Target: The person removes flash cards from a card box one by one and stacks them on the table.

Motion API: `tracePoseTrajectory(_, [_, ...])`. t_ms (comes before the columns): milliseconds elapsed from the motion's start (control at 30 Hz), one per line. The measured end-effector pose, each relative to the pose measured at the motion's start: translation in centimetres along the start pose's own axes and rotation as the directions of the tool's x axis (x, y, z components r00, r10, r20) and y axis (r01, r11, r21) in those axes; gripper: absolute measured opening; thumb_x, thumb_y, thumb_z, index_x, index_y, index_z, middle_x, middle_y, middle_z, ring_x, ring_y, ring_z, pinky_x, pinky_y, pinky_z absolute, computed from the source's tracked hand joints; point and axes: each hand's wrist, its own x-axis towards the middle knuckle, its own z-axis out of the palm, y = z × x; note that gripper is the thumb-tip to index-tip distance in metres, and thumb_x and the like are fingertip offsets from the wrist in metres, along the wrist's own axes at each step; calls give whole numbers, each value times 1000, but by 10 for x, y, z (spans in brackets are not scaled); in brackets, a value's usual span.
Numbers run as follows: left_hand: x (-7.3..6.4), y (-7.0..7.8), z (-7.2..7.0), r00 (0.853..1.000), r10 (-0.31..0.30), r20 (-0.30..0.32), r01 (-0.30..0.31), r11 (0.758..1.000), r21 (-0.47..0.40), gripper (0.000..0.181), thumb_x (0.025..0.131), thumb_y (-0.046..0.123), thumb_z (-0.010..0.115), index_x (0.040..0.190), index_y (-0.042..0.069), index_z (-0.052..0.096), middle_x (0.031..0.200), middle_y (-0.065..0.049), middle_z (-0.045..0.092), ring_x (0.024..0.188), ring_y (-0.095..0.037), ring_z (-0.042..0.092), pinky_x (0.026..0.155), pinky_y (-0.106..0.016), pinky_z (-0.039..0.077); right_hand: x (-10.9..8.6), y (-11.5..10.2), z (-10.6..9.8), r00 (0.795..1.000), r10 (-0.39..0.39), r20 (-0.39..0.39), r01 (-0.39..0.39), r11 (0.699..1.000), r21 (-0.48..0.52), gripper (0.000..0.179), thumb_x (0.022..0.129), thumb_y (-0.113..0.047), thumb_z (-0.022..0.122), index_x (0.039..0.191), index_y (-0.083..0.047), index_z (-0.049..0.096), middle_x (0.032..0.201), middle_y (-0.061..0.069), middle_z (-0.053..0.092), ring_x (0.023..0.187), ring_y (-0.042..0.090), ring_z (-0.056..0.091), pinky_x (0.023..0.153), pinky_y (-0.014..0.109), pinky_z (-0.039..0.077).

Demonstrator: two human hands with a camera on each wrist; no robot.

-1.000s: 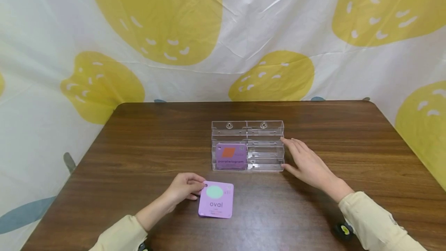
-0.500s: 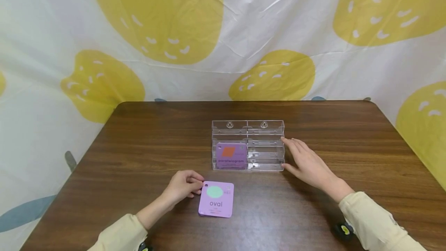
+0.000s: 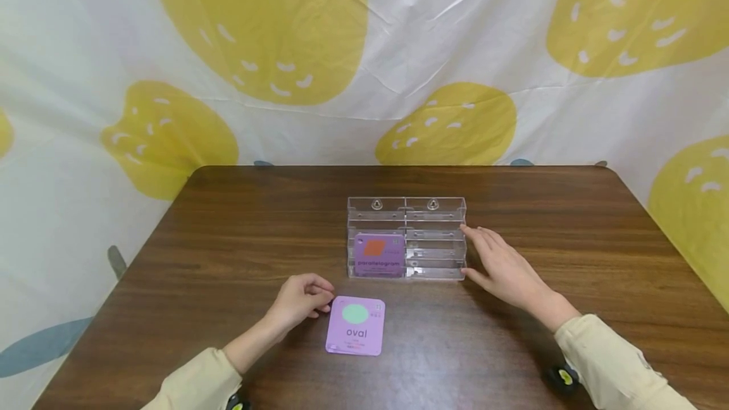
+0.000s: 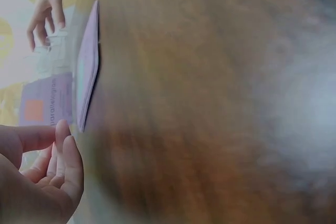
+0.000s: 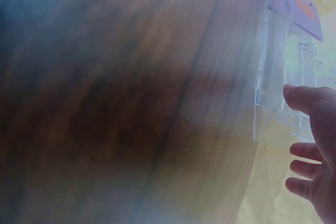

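A stack of purple cards, with a green oval and the word "oval" on top, lies flat on the table. My left hand is just off its upper left corner, fingers loosely bent; in the left wrist view nothing shows between its fingertips, and a gap parts them from the stack. My right hand has its fingers spread along the right side of a clear tiered card holder, thumb and forefinger at its edge. In the holder's front left pocket stands a purple parallelogram card.
Behind the brown wooden table hangs a white cloth with yellow fruit prints. The holder's other pockets, several in two columns, show no cards. Small black devices are at both wrists.
My left hand's fingers have come off the corner of the oval card stack, drawing slightly up and back. The stack's edges look more even. My right hand stays at the holder.
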Motion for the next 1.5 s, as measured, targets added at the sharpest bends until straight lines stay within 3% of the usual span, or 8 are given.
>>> tracePoseTrajectory(333, [13, 14, 0, 993, 44, -109, -44, 999, 1, 12, 80, -1, 60, 91, -6, 62, 79, -17, 65, 64, -16, 61, 54, -30, 51, 1, 0, 0, 1000, 9, 5, -9, 1000, 2, 72, 74, -19, 74, 130, 6, 36, 127, 23, 46, 115, 42, 42, 97, 50, 34])
tracePoseTrajectory(467, [15, 24, 0, 980, 125, -157, -118, 991, 56, 10, 80, -2, 61, 89, -6, 62, 77, -16, 65, 64, -23, 62, 53, -29, 51, 0, 0, 0, 1000, 10, 4, -10, 1000, -2, 72, 74, -20, 74, 130, 6, 36, 126, 23, 46, 115, 42, 42, 97, 50, 34])
tracePoseTrajectory(567, [21, 26, 0, 954, 231, -191, -204, 967, 152, 11, 79, 0, 63, 89, -4, 63, 78, -14, 66, 66, -24, 63, 55, -27, 51, 0, 0, 0, 1000, 11, 3, -11, 1000, -3, 72, 74, -20, 74, 130, 6, 36, 126, 23, 47, 115, 41, 42, 97, 50, 34])
tracePoseTrajectory(700, [32, 25, 2, 906, 362, -218, -300, 915, 271, 12, 78, 4, 67, 88, -1, 64, 80, -10, 67, 68, -18, 64, 63, -28, 52, -1, 0, 0, 1000, 11, 0, -11, 1000, -4, 72, 74, -19, 74, 130, 6, 36, 125, 23, 47, 115, 41, 42, 97, 50, 34])
tracePoseTrajectory(833, [38, 29, 7, 871, 443, -212, -360, 870, 338, 14, 77, 6, 69, 89, 2, 64, 83, -8, 68, 70, -17, 64, 67, -30, 53, -1, 0, 0, 1000, 7, -6, -7, 1000, 0, 73, 73, -19, 74, 130, 6, 36, 125, 23, 47, 114, 41, 43, 96, 50, 34])
tracePoseTrajectory(1167, [46, 36, 13, 820, 547, -168, -437, 788, 434, 23, 75, 10, 72, 95, 2, 63, 87, -8, 65, 73, -15, 63, 68, -27, 52, 0, -1, 0, 1000, 9, -3, -9, 1000, 8, 73, 73, -18, 74, 130, 5, 36, 125, 24, 47, 114, 41, 43, 96, 50, 35])
tracePoseTrajectory(1300, [50, 37, 13, 818, 550, -170, -436, 784, 442, 25, 74, 10, 74, 95, 2, 63, 88, -8, 64, 74, -16, 63, 69, -27, 52, 1, 0, 0, 1000, 11, -2, -11, 1000, 5, 73, 73, -18, 74, 130, 5, 36, 125, 24, 47, 114, 42, 43, 96, 51, 35])
tracePoseTrajectory(1500, [56, 37, 15, 831, 529, -171, -434, 810, 394, 24, 73, 8, 74, 94, 1, 63, 90, -10, 65, 75, -18, 63, 69, -24, 52, 0, 0, 0, 1000, 13, 2, -13, 1000, 4, 73, 74, -19, 74, 130, 5, 35, 124, 24, 47, 114, 42, 43, 96, 51, 35])
